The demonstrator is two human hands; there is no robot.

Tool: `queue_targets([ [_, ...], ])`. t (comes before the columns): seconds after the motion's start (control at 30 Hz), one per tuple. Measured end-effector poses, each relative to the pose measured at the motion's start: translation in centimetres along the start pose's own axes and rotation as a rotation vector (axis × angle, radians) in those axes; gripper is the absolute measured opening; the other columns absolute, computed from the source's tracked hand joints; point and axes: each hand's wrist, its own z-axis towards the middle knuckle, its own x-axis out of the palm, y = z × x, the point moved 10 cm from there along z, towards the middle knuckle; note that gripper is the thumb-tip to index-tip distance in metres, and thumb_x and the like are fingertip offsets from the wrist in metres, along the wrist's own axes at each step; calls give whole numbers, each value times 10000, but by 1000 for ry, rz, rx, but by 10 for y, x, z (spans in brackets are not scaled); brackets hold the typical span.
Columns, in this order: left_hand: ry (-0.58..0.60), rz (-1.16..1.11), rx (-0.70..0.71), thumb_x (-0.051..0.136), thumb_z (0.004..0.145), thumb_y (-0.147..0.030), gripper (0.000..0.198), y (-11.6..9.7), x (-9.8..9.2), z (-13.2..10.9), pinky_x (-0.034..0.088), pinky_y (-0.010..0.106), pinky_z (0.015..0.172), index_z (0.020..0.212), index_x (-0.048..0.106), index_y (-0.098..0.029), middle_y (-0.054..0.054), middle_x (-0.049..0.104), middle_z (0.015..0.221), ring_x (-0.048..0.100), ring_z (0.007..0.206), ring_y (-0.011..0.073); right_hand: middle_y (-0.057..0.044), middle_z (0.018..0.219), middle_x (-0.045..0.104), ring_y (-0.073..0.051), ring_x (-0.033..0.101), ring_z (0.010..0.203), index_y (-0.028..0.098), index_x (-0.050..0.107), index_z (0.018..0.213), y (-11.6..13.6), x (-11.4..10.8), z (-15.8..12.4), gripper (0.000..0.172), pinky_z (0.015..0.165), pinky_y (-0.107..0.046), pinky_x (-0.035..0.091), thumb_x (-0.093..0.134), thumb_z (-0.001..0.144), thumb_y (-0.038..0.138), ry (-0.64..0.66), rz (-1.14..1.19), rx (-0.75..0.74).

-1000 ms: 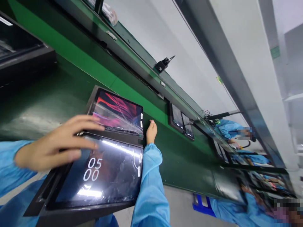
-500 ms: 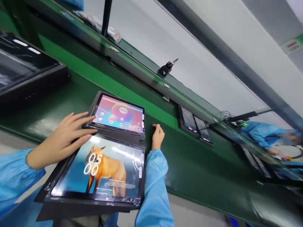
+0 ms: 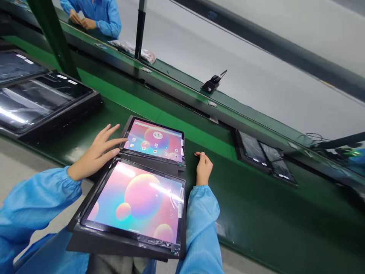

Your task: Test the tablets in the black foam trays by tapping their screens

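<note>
Two tablets lie in dark trays, one behind the other. On the far tablet (image 3: pixel 155 139) a home screen with app icons and a clock reading 4:53 is lit. The near tablet (image 3: pixel 137 203) glows with pink and blue bubbles, clear film along its edge. My left hand (image 3: pixel 99 152) has its fingers spread, a fingertip at the left side of the far tablet's screen. Right of the tablets, my right hand (image 3: pixel 203 167) is closed low over the green bench (image 3: pixel 245 213), its fingers curled; whether anything is inside them is hidden.
Large dark-screened tablets in a black tray (image 3: pixel 62 114) stand at the left. Further right lie two dark tablets (image 3: pixel 265 156). A small black device (image 3: pixel 212 83) sits on the back ledge. A co-worker in blue sleeves (image 3: pixel 110 23) works beyond the ledge at upper left.
The near tablet's screen has gone from a fox lock screen to the bubble wallpaper. My view has turned left, bringing in a co-worker. My left fingers have spread wider.
</note>
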Motion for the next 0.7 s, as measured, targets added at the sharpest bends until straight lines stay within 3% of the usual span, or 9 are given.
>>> queue_targets([
  [0.07,6,-83,-94,469,935,-584,521,6,-2,-16,153,557,1271,1447,375,-569,-245,189,1640,92,1551,350,-146,947,785,-277,695,981,154,738,834,0,2,1,462,962,-388,471,484,913,532,3,-1,0],
  [0.2,165,-208,-252,648,851,-578,838,12,8,-63,207,568,1256,1538,170,-536,-103,200,1672,177,1540,347,-152,929,784,-277,702,973,143,746,818,0,5,2,502,964,-396,477,495,882,574,6,-8,-7],
  [0.33,323,-234,-246,717,808,-540,994,1,15,-95,271,543,1227,1570,81,-494,-46,162,1683,226,1527,344,-152,925,786,-292,703,980,139,754,832,0,6,3,531,970,-430,474,492,869,601,4,-18,-5],
  [0.5,431,-170,-229,786,741,-520,1138,-2,23,-105,261,556,1222,1569,6,-505,-66,71,1687,180,1527,373,-155,941,786,-302,696,995,144,760,822,1,6,2,523,984,-451,464,519,852,608,20,-5,1],
  [0.6,347,-313,-252,732,769,-569,1034,8,21,-97,255,528,1243,1566,75,-515,-83,118,1683,172,1533,363,-156,952,783,-300,694,1003,141,760,826,2,6,-1,516,1002,-460,460,544,844,609,33,38,8],
  [0.7,128,-504,-269,545,892,-599,678,26,9,-74,227,465,1276,1516,287,-530,-110,266,1650,222,1535,307,-164,1103,764,-284,676,1102,129,757,973,7,13,-7,526,1051,-463,443,523,877,590,64,120,11],
])
